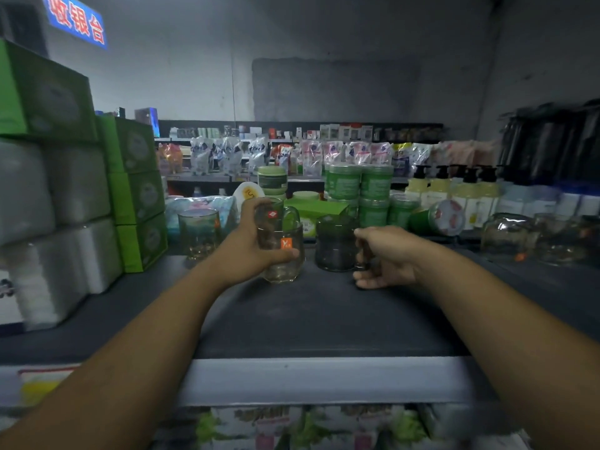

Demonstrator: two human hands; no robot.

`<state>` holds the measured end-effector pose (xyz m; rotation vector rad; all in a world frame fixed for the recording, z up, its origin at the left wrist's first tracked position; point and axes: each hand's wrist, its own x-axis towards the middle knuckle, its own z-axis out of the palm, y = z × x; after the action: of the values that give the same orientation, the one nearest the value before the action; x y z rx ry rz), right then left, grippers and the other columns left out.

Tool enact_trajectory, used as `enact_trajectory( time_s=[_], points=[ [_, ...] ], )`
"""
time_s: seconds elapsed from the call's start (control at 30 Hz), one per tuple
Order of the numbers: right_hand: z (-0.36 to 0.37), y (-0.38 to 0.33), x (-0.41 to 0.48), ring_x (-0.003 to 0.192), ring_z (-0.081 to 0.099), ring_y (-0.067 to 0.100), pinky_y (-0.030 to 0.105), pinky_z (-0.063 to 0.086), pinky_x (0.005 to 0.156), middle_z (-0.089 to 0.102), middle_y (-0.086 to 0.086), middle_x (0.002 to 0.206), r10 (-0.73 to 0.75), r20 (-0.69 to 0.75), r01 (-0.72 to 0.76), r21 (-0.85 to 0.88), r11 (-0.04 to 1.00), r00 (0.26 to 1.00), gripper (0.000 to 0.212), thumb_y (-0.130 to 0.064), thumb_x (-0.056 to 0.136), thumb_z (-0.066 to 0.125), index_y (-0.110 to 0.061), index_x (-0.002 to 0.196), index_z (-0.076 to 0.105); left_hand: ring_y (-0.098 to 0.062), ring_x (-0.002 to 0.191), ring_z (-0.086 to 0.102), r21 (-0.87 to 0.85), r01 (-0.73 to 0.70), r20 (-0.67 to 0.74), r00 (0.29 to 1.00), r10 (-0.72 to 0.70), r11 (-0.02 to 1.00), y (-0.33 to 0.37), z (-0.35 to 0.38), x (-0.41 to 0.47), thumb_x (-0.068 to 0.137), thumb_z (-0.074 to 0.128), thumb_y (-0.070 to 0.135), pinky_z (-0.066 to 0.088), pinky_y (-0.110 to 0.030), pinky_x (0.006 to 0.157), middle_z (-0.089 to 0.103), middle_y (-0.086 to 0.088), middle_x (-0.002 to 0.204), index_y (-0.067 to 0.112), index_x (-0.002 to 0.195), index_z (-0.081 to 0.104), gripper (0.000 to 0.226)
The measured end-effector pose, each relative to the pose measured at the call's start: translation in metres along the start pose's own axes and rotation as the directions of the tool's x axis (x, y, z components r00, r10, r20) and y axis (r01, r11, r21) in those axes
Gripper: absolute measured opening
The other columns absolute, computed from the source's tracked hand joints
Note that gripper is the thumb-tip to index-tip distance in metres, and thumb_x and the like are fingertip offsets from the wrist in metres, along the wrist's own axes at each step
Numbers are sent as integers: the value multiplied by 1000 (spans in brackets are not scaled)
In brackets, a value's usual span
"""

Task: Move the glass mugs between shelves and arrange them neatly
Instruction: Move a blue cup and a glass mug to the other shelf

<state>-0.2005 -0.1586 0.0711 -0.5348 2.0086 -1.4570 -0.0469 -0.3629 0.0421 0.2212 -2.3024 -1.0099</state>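
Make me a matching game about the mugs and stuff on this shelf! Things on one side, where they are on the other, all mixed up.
Things
1. mug with the orange sticker
2. dark mug
3. clear glass
4. pump bottles

Where
A. lined up at the back right
B. held in the left hand
C. stands free beside the green boxes
D. the right hand holds its handle

Pairs: 1-B, 2-D, 3-C, 4-A
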Motion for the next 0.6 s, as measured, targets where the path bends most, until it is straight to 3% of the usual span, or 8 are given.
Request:
enact_trajectory(
  time_s=[0.1, 0.2, 0.3, 0.4, 0.53, 0.6],
  points=[
    [-13, 6, -23, 63, 48, 25, 46, 59, 71, 43, 7, 75, 46, -79, -43, 38, 998, 996, 34, -41, 107, 43, -18, 82, 46, -17, 102, 73, 8, 74, 77, 994, -75, 997, -10, 2, 6, 49, 98, 49, 57, -44, 97, 68, 0, 121, 37, 146, 19, 125],
    [-25, 16, -49, 58, 39, 18, 38, 57, 64, 41, 5, 75, 14, -199, 12, 128, 992, 980, 28, -41, 105, 50, -21, 85, 49, -17, 100, 74, 16, 169, 43, 985, -169, 986, -11, -1, 8, 26, 97, 67, 58, -46, 93, 73, 3, 114, 25, 143, 31, 141],
    [-37, 28, -78, 52, 32, 15, 29, 48, 54, 38, 2, 66, -8, -245, 61, 211, 976, 969, 26, -42, 104, 52, -23, 85, 51, -14, 96, 73, 70, 189, 30, 981, -191, 980, 7, 2, 3, 25, 97, 67, 59, -43, 92, 76, 6, 105, 18, 127, 54, 121],
    [-52, 36, -104, 48, 28, 14, 26, 41, 50, 35, -1, 57, -35, -235, 92, 234, 968, 971, 31, -42, 104, 52, -22, 80, 49, -15, 99, 68, 51, 137, -1, 991, -137, 989, 45, 15, -16, 36, 98, 61, 58, -41, 90, 70, 3, 109, 23, 122, 52, 104],
    [-80, 41, -147, 47, 25, 14, 25, 32, 48, 31, -4, 53, -88, -207, 152, 315, 937, 974, 39, -44, 103, 52, -23, 72, 43, -11, 103, 68, -142, 17, -29, 999, -21, 990, 104, 40, -40, 51, 99, 42, 57, -30, 86, 69, 5, 114, 25, 126, 56, 88],
    [-100, 46, -172, 47, 24, 13, 25, 29, 48, 29, -4, 57, -116, -207, 184, 350, 919, 972, 41, -45, 103, 53, -22, 70, 44, -12, 104, 71, -233, -22, -21, 1000, 18, 972, 130, 57, -51, 47, 100, 47, 60, -36, 89, 71, 5, 116, 29, 127, 59, 92]
  ],
)
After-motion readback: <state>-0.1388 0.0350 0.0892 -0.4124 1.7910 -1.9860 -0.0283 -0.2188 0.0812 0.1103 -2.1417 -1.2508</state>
